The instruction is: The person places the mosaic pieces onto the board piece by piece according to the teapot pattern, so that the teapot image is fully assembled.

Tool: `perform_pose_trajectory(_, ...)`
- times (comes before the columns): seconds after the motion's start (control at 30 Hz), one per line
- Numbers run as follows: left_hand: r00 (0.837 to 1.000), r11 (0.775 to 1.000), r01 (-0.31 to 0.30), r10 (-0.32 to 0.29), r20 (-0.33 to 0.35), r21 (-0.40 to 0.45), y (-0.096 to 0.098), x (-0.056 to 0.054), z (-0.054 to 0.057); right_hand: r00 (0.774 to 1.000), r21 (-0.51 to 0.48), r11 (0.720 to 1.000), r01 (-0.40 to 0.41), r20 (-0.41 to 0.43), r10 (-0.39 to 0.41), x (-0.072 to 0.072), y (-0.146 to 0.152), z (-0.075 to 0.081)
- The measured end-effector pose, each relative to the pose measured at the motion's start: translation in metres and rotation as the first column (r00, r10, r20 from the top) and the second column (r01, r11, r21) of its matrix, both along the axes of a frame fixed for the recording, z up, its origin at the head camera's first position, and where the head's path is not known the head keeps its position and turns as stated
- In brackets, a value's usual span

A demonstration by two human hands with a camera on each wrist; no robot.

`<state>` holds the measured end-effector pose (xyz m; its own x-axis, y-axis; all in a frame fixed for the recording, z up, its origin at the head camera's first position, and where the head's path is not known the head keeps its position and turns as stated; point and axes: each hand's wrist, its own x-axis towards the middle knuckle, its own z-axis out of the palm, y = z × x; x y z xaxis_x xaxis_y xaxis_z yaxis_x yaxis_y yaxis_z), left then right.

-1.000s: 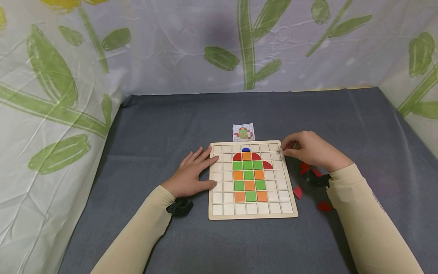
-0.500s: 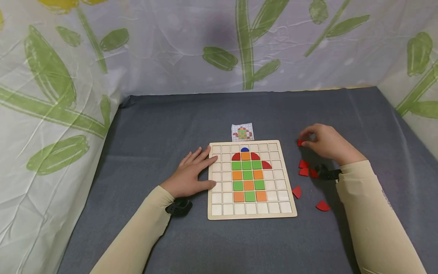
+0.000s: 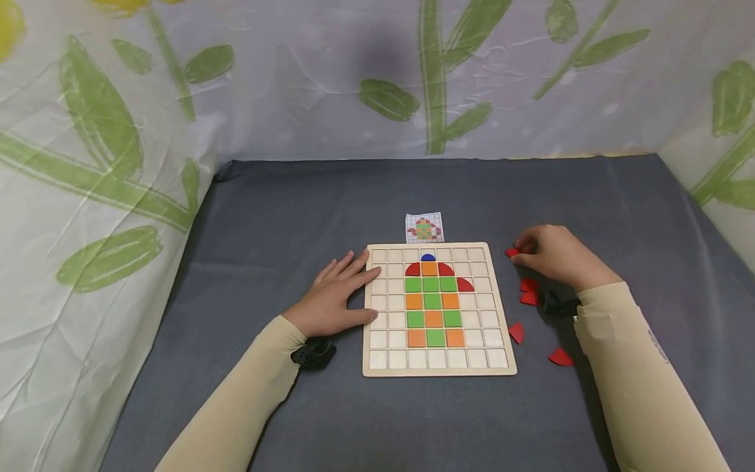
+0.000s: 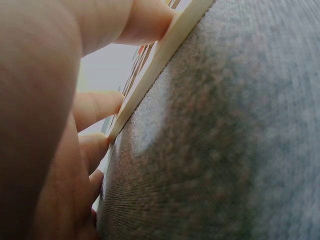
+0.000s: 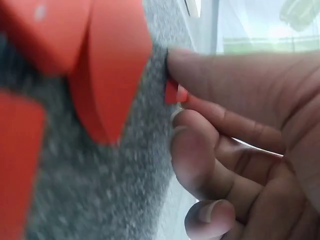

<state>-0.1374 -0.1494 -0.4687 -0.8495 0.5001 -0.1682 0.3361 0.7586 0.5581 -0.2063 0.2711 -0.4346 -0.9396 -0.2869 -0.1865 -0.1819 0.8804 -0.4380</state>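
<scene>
A square wooden grid board [image 3: 380,359] lies on the dark cloth, with green tiles [image 3: 432,301], orange tiles [image 3: 433,318], red quarter-circles [image 3: 464,284] and a blue half-circle [image 3: 428,257] in its cells. My left hand [image 3: 333,298] lies along the board's left edge, fingers spread; its thumb and fingertips touch the rim [image 4: 160,55] in the left wrist view. Right of the board, my right hand [image 3: 557,257] pinches a red piece [image 3: 511,252] low over the cloth. Thumb and index finger cover most of that piece [image 5: 171,92] in the right wrist view.
Several loose red quarter-circle pieces [image 3: 560,357] lie on the cloth [image 3: 330,203] right of the board, some [image 3: 529,298] below the right hand. A small printed pattern card [image 3: 424,228] sits at the board's far edge. Leaf-painted curtains [image 3: 283,98] stand behind and at the sides.
The right hand left the board's upper right edge, went right to a red piece, and has now brought it slightly left and nearer. The left hand stays at the board's edge.
</scene>
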Motion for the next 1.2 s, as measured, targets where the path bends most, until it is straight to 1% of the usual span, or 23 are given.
perform_pose_trajectory(0.1, 1.000, 1.000, 0.002, -0.001, 0.007, -0.007, 0.000, 0.000, 0.000, 1.000, -0.004, 1.000, 0.004, 0.011, -0.004, 0.002, -0.005, -0.001)
perform_pose_trajectory(0.3, 1.000, 1.000, -0.001, 0.002, 0.015, -0.014, 0.000, -0.001, 0.000, 0.998, -0.002, 0.999, -0.040, -0.051, 0.040, 0.010, -0.013, -0.003)
perform_pose_trajectory(0.47, 1.000, 1.000, -0.006, 0.006, 0.014, -0.013, -0.001, -0.001, 0.000, 0.994, 0.010, 0.998, -0.067, -0.088, 0.068, 0.015, -0.014, 0.000)
perform_pose_trajectory(0.57, 1.000, 1.000, -0.009, 0.010, 0.012, -0.013, -0.001, 0.000, 0.000, 0.993, 0.001, 0.997, -0.083, -0.089, 0.083, 0.019, -0.016, 0.004)
perform_pose_trajectory(0.67, 1.000, 1.000, -0.010, 0.010, 0.012, -0.014, 0.000, 0.000, 0.000, 0.992, -0.023, 0.995, -0.100, -0.078, 0.098, 0.023, -0.019, 0.008)
perform_pose_trajectory(0.97, 1.000, 1.000, -0.008, 0.008, 0.010, -0.016, 0.002, -0.001, -0.001, 0.990, -0.099, 0.986, -0.136, 0.028, 0.139, 0.041, -0.037, 0.011)
perform_pose_trajectory(1.1, 1.000, 1.000, -0.007, 0.007, 0.007, -0.009, 0.001, -0.001, -0.001, 0.985, -0.135, 0.977, -0.162, 0.044, 0.170, 0.050, -0.042, 0.010)
perform_pose_trajectory(1.2, 1.000, 1.000, -0.007, 0.007, 0.005, -0.006, 0.000, 0.000, -0.001, 0.978, -0.154, 0.969, -0.193, 0.048, 0.202, 0.053, -0.044, 0.008)
